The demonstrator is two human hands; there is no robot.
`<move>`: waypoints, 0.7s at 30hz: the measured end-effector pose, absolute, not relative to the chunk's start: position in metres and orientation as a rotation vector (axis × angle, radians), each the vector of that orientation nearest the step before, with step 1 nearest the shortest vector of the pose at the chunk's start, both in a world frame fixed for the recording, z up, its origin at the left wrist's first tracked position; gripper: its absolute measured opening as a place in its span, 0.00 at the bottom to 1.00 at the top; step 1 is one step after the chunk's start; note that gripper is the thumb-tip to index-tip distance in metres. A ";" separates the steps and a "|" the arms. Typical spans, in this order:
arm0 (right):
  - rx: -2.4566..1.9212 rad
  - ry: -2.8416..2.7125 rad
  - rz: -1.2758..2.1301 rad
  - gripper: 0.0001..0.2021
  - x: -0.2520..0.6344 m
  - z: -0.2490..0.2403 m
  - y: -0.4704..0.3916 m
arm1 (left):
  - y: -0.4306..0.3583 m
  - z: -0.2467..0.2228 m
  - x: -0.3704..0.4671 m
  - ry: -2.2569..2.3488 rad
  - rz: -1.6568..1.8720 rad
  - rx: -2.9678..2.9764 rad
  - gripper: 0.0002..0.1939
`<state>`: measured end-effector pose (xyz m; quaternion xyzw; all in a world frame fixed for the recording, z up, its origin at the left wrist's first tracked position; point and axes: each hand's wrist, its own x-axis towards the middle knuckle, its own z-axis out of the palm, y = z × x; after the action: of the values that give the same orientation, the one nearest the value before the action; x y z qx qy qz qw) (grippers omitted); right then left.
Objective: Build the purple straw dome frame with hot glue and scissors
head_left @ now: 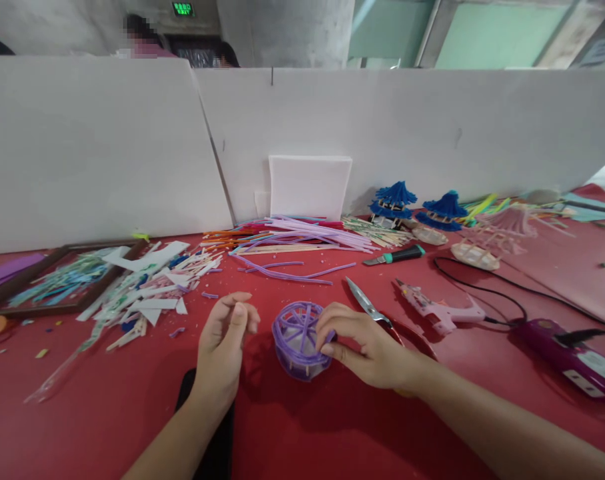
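Note:
A small round frame of purple pipe cleaners (302, 373) stands on the red table, with spokes across its top and short wooden posts in its side. At its right rim, my right hand (357, 343) is closed, thumb and fingers pinching a bit of purple pipe cleaner (330, 335). Whether that bit is fixed to the frame I cannot tell. My left hand (227, 340) hovers to the left of the frame, apart from it. Its fingers are loosely curled and apart, and nothing shows in them.
Scissors (367, 300), a utility knife (395, 255), a pink glue gun (440, 310) and a purple power strip (567, 360) lie to the right. Loose pipe cleaners (302, 233) and blue-roofed models (395, 200) stand behind. Scraps (152, 287) and a dark phone-like object (217, 440) are left.

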<state>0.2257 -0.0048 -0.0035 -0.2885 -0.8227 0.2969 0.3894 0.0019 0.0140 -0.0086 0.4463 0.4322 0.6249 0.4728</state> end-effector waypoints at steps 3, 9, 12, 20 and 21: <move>-0.745 -2.097 0.749 0.05 0.225 -0.005 -0.005 | 0.017 -0.008 0.002 1.038 1.487 1.052 0.19; -0.731 -2.081 0.734 0.06 0.225 -0.006 -0.006 | 0.017 -0.005 0.004 0.987 1.372 0.957 0.17; -0.739 -2.092 0.724 0.07 0.225 -0.005 -0.007 | 0.014 -0.004 0.004 0.986 1.339 0.909 0.16; -0.741 -2.104 0.704 0.07 0.225 -0.004 -0.007 | 0.013 0.001 0.007 0.971 1.317 0.797 0.19; -0.740 -2.106 0.706 0.06 0.225 -0.004 -0.007 | 0.014 0.001 0.007 0.966 1.328 0.788 0.19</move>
<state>0.2253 -0.0068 -0.0036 -0.2911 -0.8285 0.2778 0.3895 0.0066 0.0136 0.0015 0.3417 0.4191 0.5758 0.6133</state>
